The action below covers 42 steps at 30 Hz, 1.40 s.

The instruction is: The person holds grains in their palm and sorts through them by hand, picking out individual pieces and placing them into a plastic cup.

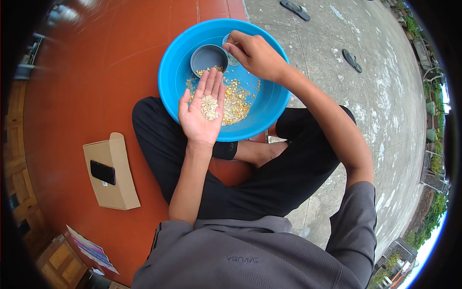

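My left hand is stretched flat, bearing pale grains above the blue basin; if it tilts, they may spill. My right hand pinches, on what I cannot tell.

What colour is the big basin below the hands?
The basin is bright blue, best seen in the head view.

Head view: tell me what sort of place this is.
Probably a home's porch or terrace, open to the outdoors: a red floor meets worn concrete, and plants show along the right edge.
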### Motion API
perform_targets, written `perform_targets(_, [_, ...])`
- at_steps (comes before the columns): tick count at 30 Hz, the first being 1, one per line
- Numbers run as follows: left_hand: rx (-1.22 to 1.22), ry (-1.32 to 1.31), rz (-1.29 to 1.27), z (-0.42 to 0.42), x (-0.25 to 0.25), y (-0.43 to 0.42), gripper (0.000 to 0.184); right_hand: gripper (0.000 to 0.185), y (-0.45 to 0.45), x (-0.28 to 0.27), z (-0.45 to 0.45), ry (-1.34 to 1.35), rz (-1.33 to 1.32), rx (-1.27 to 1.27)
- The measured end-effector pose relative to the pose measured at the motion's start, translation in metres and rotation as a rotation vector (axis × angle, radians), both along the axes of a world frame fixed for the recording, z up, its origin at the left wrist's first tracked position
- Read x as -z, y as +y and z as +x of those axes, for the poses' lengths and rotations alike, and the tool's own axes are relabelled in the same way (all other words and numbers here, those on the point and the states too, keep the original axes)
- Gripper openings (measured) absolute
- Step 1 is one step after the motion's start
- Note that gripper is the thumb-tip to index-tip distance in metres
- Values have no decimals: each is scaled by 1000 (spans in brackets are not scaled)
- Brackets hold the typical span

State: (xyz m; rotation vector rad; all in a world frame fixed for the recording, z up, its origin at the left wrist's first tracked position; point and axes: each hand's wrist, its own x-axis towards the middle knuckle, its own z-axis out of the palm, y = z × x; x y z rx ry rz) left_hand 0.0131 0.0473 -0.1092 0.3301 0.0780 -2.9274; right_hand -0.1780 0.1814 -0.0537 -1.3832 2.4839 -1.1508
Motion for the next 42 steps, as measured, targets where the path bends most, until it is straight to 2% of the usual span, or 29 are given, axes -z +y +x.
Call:
perform_targets(2, [-27,-37,146,4,-3,-1,60,33,1,3,-15,44,30,130])
perform_targets(5, [12,-129,165,4,2,1,60,32,1,17,-38,20,139,279])
perform_targets(8, [2,-341,116,-8,8,5,59,31,1,39,-53,-76,-10,310])
perform_targets(11, [-2,-607,36,-25,13,10,57,33,3,29,-52,-171,129,318])
perform_targets(14, [-16,-567,-40,-29,21,14,57,31,7,31,-46,-120,88,266])
perform_targets(17, [-13,-216,-82,-24,22,19,59,30,10,17,-34,-184,124,216])
perform_targets(20, [67,99,0,-18,27,16,63,27,14,10,-25,-151,129,77])
perform_targets(23, [99,106,-55,-13,17,20,74,24,15,1,-13,-86,121,-37])
perform_targets(26, [129,148,45,-10,18,18,83,21,14,6,-4,29,67,-140])
perform_targets(29, [131,153,52,-10,20,17,93,21,16,-21,17,-52,196,-199])
perform_targets(32, [117,210,43,-9,25,17,103,24,22,-32,43,41,267,-205])
perform_targets(35, [117,193,-225,-11,13,18,109,34,29,-41,78,104,353,-233])
perform_targets(38, [110,243,-191,-11,15,16,111,46,34,-42,99,141,438,-342])
perform_targets(42, [117,213,-246,-12,10,17,111,44,33,-31,93,129,483,-391])
